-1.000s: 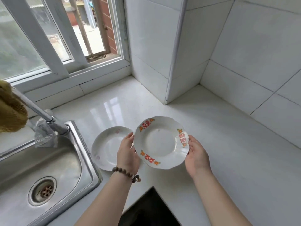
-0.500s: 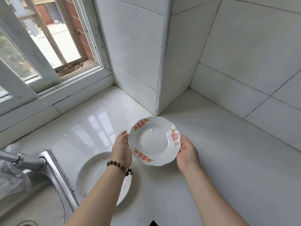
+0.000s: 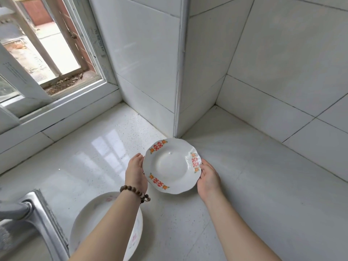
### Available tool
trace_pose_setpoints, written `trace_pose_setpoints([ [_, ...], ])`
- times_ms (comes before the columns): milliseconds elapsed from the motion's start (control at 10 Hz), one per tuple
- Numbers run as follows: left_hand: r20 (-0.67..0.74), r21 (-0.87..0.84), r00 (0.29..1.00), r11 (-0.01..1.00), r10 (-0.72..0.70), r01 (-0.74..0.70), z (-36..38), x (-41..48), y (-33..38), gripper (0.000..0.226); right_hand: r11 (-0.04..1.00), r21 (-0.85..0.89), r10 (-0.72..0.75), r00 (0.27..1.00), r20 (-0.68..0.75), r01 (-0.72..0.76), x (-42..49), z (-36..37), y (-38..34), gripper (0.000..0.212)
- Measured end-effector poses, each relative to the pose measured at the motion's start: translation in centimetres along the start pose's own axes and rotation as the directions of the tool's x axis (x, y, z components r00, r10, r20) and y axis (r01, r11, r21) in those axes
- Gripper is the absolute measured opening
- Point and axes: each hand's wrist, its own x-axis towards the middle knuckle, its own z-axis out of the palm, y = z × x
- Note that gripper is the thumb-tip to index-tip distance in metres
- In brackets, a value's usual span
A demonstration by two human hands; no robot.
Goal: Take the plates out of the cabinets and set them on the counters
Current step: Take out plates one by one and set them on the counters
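A white plate with red and orange rim marks (image 3: 170, 165) is held between both my hands, low over the white counter (image 3: 254, 185) near the tiled wall corner. My left hand (image 3: 135, 171), with a bead bracelet on the wrist, grips its left rim. My right hand (image 3: 208, 178) grips its right rim. A second white plate (image 3: 94, 217) with faint pink marks lies flat on the counter at lower left, partly hidden by my left forearm.
A steel sink rim and tap (image 3: 35, 213) sit at the lower left edge. A window with a white frame (image 3: 62, 102) runs along the back left. A tiled pillar corner (image 3: 178, 91) juts out just behind the held plate. Tiled walls close the right side.
Both hands carried the marked plate away from the sink, farther toward the tiled corner. The view followed, so the sink and the other plate slid to the lower left.
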Motion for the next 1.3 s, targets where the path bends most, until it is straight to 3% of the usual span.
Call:
trace_pose_setpoints([
  [100,-0.027,0.026,1.0,1.0,-0.005,0.006,0.0,0.5,-0.3,0.012,1.0,0.005,0.022,0.999,-0.024,-0.022,0.5,-0.2,0.2,0.039],
  [200,-0.042,0.082,0.999,0.997,0.02,-0.017,-0.1,0.4,-0.4,0.043,1.0,-0.015,0.027,0.999,-0.027,-0.027,0.6,-0.2,0.3,0.04],
  [300,-0.067,0.143,0.997,0.99,0.031,-0.022,-0.1,-0.2,-0.4,0.06,0.999,-0.027,0.033,0.999,-0.016,-0.033,0.6,-0.4,0.1,0.039],
  [400,-0.08,0.217,0.987,0.969,0.141,-0.121,0.2,-0.8,-0.1,0.046,0.997,-0.076,0.034,0.998,0.043,-0.031,-0.5,-0.4,-0.9,0.036],
  [500,-0.075,0.24,0.973,0.951,0.217,-0.193,0.1,-1.6,0.0,0.043,0.991,-0.137,-0.006,1.0,0.012,0.008,-1.4,-1.2,-1.7,0.048],
  [700,-0.006,0.244,0.962,0.933,0.274,-0.264,1.4,-5.9,-0.7,0.032,0.933,-0.32,-0.175,0.984,-0.007,0.164,-3.8,-4.6,-2.7,0.032],
  [900,0.088,0.29,0.973,0.929,0.213,-0.229,3.7,-10.3,-4.2,0.021,0.886,-0.402,-0.249,0.969,0.009,0.231,-7.3,-7.7,-3.3,0.016],
  [1300,0.3,0.401,0.948,0.887,0.109,-0.229,5.7,-17.2,-8.2,0.022,0.886,-0.364,-0.341,0.936,-0.091,0.287,-14.0,-14.2,-2.2,0.017],
])
